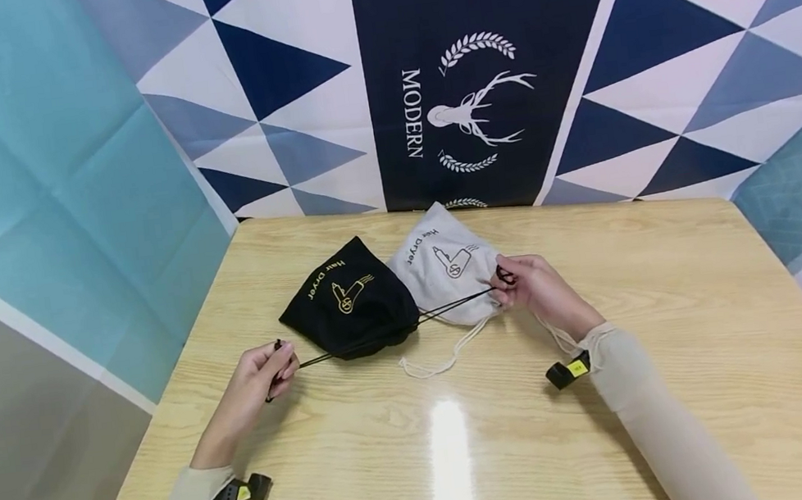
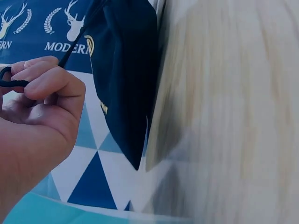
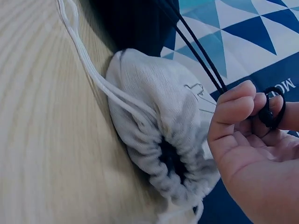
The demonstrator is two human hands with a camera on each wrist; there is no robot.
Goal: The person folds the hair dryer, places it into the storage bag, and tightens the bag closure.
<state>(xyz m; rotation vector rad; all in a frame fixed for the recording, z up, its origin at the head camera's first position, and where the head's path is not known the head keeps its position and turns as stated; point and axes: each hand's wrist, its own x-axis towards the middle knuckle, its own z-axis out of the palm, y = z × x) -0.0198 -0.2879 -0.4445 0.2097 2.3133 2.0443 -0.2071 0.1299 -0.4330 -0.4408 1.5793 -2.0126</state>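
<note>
A black drawstring bag [image 1: 348, 305] with a gold hair dryer print lies on the table, its mouth toward me. My left hand [image 1: 264, 377] pinches one end of its black cord, and my right hand [image 1: 535, 288] grips the other end, a knotted loop [image 3: 267, 114] showing at the fingers. Between the hands the black cord [image 1: 452, 305] runs taut past the bag's gathered mouth. Partly behind it lies a light grey drawstring bag [image 1: 439, 258] with a dark hair dryer print; its mouth [image 3: 170, 158] is puckered with a small dark gap. Its white cord [image 1: 451, 360] trails loose.
The wooden table [image 1: 676, 318] extends to both sides and toward me. A patterned cloth [image 1: 474, 110] hangs along its far edge, and a teal sheet [image 1: 51, 174] hangs at the left. A bright light reflection lies on the table's front middle.
</note>
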